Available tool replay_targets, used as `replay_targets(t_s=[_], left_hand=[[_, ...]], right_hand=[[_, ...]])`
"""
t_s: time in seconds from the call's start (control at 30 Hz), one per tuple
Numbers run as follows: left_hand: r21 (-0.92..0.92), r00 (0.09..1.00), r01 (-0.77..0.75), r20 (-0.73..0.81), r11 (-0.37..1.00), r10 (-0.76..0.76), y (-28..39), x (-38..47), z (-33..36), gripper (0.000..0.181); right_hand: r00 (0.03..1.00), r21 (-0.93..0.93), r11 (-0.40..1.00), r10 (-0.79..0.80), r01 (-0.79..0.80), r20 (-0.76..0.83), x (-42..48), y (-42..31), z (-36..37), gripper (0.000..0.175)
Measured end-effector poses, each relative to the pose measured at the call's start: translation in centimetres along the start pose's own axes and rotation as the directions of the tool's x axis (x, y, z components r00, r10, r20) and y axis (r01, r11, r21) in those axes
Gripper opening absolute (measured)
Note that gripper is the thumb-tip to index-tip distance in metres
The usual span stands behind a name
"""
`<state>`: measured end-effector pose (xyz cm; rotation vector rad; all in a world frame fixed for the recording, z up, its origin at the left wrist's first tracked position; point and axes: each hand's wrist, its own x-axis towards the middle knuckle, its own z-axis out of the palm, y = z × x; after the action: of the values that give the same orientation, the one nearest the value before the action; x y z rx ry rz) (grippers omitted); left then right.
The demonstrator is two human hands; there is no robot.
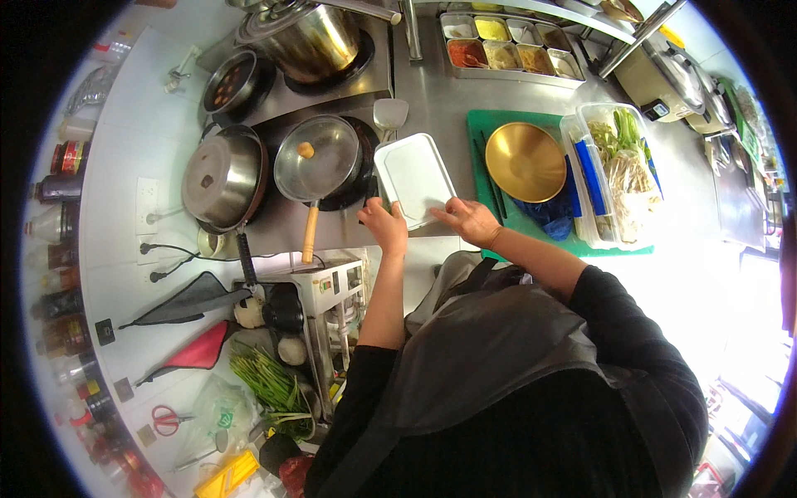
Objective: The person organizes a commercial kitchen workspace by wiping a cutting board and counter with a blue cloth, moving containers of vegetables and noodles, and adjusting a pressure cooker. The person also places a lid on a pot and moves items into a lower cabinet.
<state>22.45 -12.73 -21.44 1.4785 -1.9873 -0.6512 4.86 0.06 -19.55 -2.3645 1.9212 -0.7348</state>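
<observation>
A white rectangular plastic container lid (416, 177) lies tilted before me, apparently over a container, between the stove and a green cutting board (485, 121). My left hand (385, 225) is at its near left corner, with the thumb raised. At its near right edge my right hand (470, 221) touches the rim with extended fingers; whether either hand grips it is unclear. Left of it, a small frying pan (317, 159) with a wooden handle holds a small brown lump (306, 150). Just beyond the lid rests a metal spatula (391, 115). A gold metal bowl (526, 162) sits on the board.
Clear plastic boxes with greens (622, 131) stand right of the bowl, chopsticks (492, 180) left of it. A seasoning tray (517, 71) is at the back. A covered wok (221, 177), a small pot (229, 84) and a large stockpot (311, 46) occupy the left.
</observation>
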Motion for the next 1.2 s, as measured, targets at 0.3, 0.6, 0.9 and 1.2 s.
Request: replay_targets(t_s=[0.3,0.6,0.9,1.2], left_hand=[[0.061,0.996,-0.082,0.038,0.995,0.080,-3.5,2.8,0.7,0.025],[0.010,0.943,0.098,0.320,0.995,-0.096,-3.9,3.5,-0.2,0.029],[-0.089,0.855,0.306,0.464,0.948,-0.233,-3.7,4.6,0.2,0.024],[-0.439,0.680,0.609,0.718,0.661,-0.149,-3.2,2.7,-1.9,0.014]], right_hand=[[0.939,0.216,0.917,0.344,-0.335,-0.004,2.2,-1.1,0.2,0.036],[0.580,0.153,0.571,0.714,-0.807,0.391,4.0,-0.1,1.3,0.030],[0.545,0.452,0.360,0.740,-0.816,0.394,3.8,1.5,1.8,0.034],[0.460,0.508,0.126,0.644,-0.852,0.612,-1.6,1.0,-4.8,0.044]])
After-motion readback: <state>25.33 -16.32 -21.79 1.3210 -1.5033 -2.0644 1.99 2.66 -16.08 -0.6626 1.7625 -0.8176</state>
